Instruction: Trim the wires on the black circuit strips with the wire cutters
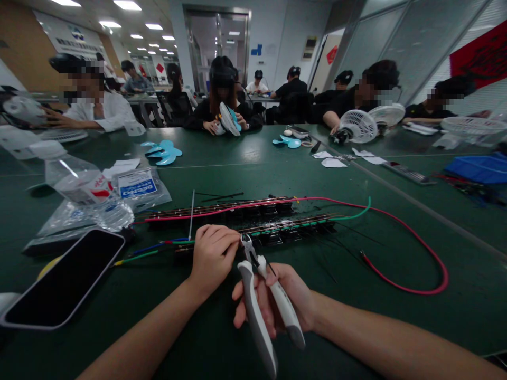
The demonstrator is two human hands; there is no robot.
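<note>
My right hand (283,298) grips a pair of wire cutters (257,279) with white and grey handles, spread apart. The cutter jaws point away from me and sit beside my left fingertips, at the near black strip. My left hand (214,250) is closed over that black strip (291,229), which carries metal rails and a green wire. Whether its fingertips also pinch a thin tie is hidden. Just behind lies a second black strip (253,208) with a red cable (396,216) along it, looping out to the right. A pale cable tie (192,214) sticks up left of my hand.
A phone (67,279), a plastic bottle (85,182) and plastic bags (144,187) lie at the left. Thin black tie pieces (336,243) are scattered right of the strips. Across the table, people handle fan parts near blue fan blades (164,152) and a blue bag (481,169).
</note>
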